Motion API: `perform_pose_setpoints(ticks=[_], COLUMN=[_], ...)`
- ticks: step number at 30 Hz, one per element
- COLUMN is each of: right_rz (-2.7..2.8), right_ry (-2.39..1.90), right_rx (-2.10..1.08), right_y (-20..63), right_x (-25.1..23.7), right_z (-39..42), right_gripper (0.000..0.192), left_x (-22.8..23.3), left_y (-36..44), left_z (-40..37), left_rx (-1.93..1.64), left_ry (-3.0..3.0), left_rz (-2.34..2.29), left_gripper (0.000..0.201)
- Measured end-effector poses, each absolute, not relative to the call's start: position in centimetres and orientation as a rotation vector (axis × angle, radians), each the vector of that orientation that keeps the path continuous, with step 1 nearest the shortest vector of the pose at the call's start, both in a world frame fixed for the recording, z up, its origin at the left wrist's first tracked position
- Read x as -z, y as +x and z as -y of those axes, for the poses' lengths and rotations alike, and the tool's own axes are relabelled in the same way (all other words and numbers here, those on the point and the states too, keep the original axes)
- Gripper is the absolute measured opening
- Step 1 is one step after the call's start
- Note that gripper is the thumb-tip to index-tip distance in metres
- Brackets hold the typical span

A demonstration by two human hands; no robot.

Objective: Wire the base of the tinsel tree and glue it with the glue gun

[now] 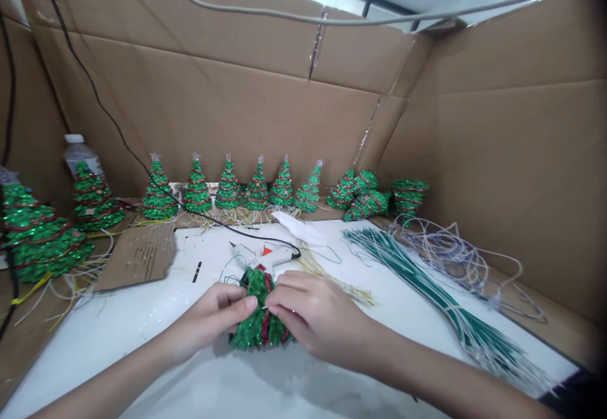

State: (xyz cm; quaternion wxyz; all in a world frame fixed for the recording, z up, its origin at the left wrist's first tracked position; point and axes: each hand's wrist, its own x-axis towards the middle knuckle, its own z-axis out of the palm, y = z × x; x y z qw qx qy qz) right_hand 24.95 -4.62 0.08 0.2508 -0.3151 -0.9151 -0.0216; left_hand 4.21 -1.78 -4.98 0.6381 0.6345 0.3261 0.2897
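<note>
A small green glitter Christmas tree (258, 318) with red trim lies on the white table (142, 330) at the centre front. My left hand (213, 315) grips its left side, thumb pressed on the tree. My right hand (315, 315) covers its right side, with the fingertips pinching at the middle of the tree. Thin wires come out from the tree's top end towards a white hot glue gun (265, 258) lying just behind it.
A row of finished glitter trees (227, 188) stands along the cardboard back wall, with bigger ones (38, 236) at the left. A bundle of green wires (427, 286) and clear wires (455, 255) lies to the right. A cardboard piece (137, 255) and a water bottle (80, 153) are at the left.
</note>
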Motion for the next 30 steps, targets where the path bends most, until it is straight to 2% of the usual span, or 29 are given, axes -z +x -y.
perform_pose_setpoints(ticks=[3, 6, 9, 12, 19, 24, 30], right_rz=[2.443, 2.405, 2.434, 2.444, 2.465, 2.455, 2.411], right_ry=[-0.911, -1.043, -1.081, -1.032, -0.934, -0.937, -1.02], right_rx=[-0.033, -0.134, -0.194, -0.149, 0.025, 0.037, 0.018], right_y=[25.5, 26.8, 27.9, 28.2, 26.4, 26.0, 26.8], right_x=[-0.3, -0.8, -1.3, -1.7, -1.1, -1.0, -1.6], right_z=[4.8, 5.4, 6.0, 6.2, 6.0, 6.6, 7.6], right_gripper=[0.012, 0.017, 0.012, 0.023, 0.03, 0.018, 0.018], left_x=[4.7, 4.5, 4.4, 4.6, 4.6, 4.4, 4.2], left_y=[4.2, 4.3, 4.2, 4.2, 4.1, 4.3, 4.2], left_z=[1.9, 1.9, 1.9, 1.8, 1.9, 2.1, 2.1], left_rx=[-0.651, -0.64, -0.631, -0.624, -0.618, -0.604, -0.618], left_ry=[1.491, 1.504, 1.51, 1.502, 1.465, 1.469, 1.527], left_rz=[-0.75, -0.76, -0.767, -0.753, -0.721, -0.717, -0.751], left_gripper=[0.056, 0.057, 0.057, 0.055, 0.054, 0.054, 0.056])
